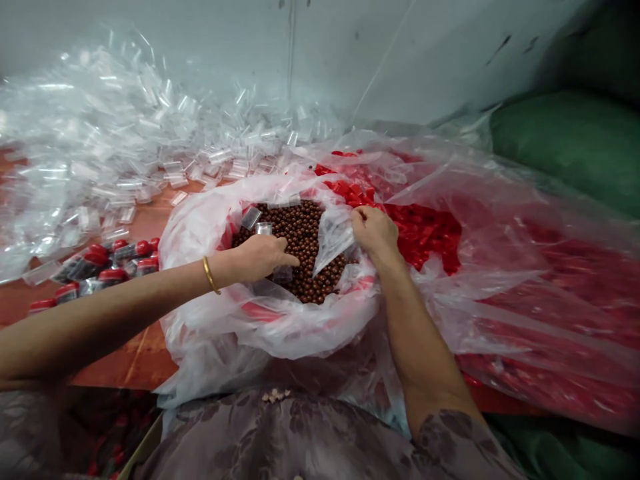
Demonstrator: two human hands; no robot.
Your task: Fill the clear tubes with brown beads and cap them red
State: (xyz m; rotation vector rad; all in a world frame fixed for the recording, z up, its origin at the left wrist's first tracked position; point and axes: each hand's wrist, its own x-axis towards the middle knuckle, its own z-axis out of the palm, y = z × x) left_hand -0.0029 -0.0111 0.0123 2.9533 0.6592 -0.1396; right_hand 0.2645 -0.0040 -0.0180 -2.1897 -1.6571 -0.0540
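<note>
A heap of empty clear plastic tubes point(115, 140) covers the far left of the reddish-brown tabletop point(145, 223). Nearer, at the left, lie several filled tubes with red caps point(107, 263). To the right, a large clear plastic bag point(525, 267) holds loose red caps point(425, 230). A green sack point(575, 143) sits against the grey wall point(350, 53).

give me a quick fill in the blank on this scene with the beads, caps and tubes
1. The bag in front of the person is full of small ____ beads.
2. The left hand holds a clear tube over the beads; its wrist wears a ____ bangle.
3. The right hand pinches the plastic bag beside a heap of ____ caps.
4. The loose pile of empty clear tubes lies to the person's ____.

Missing words: brown; gold; red; left
</note>
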